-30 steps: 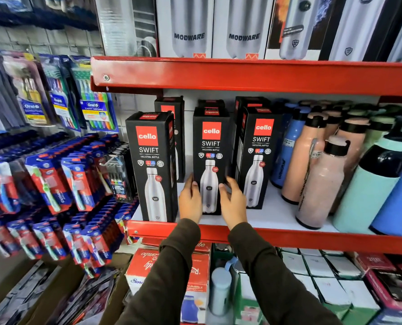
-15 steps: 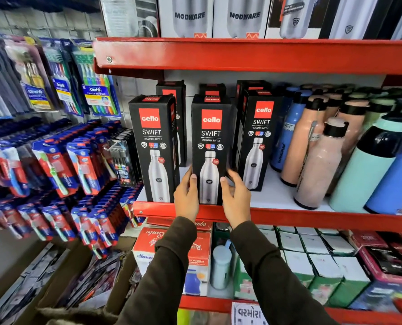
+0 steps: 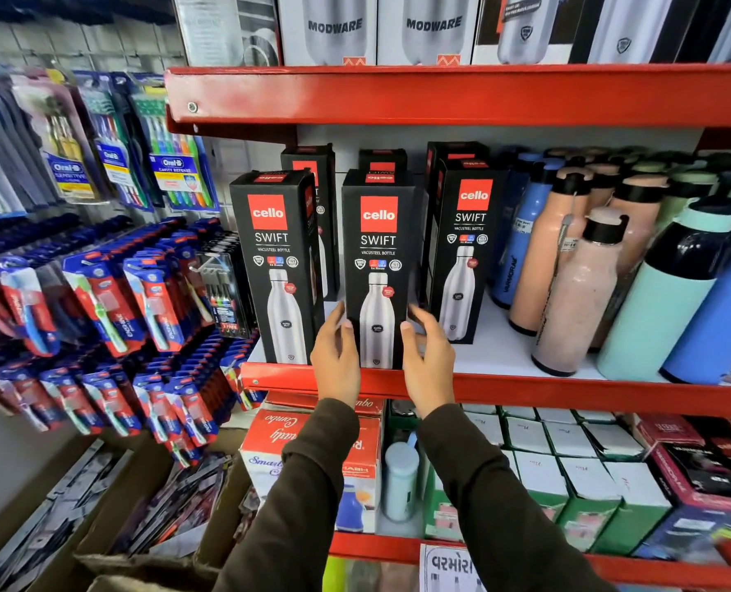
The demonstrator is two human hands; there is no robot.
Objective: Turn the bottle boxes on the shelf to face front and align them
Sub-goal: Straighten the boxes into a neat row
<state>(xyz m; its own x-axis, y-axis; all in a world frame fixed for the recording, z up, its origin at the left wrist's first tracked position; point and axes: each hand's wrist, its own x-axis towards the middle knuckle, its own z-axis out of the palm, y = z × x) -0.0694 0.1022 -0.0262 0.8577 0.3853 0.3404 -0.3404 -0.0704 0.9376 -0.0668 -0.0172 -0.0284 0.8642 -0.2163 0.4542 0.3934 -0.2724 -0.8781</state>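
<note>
You are facing a red shelf (image 3: 568,388) in a shop, and both your hands are at the middle box (image 3: 377,249), a tall black carton printed "cello SWIFT" with a steel bottle pictured on its front. That box stands upright at the shelf's front edge, its printed face turned square toward you.

Your left hand (image 3: 336,361) is against the box's lower left edge, fingers curled round that side and thumb on the front. Your right hand (image 3: 427,361) is at the lower right edge, thumb touching the front and fingers spread loosely round the side. Both hands are half open, cupping the box between them; how firmly they press, you cannot tell from this view. Dark sleeves cover both arms.

Just left of the middle box stands the left box (image 3: 276,267), also at the front edge, turned a little so some of its right side shows. Right of the middle box, the right box (image 3: 466,249) sits further back on the shelf, its front angled slightly toward the middle box. Behind these three are more black boxes (image 3: 312,164) in a back row.

Further right of the middle box, loose bottles (image 3: 577,288) crowd the shelf in pink, blue and mint. Far left of it, toothbrush packs (image 3: 99,292) hang on a wall rack. Above it, a higher red shelf holds white cartons (image 3: 333,27) marked "MODWARE".
</note>
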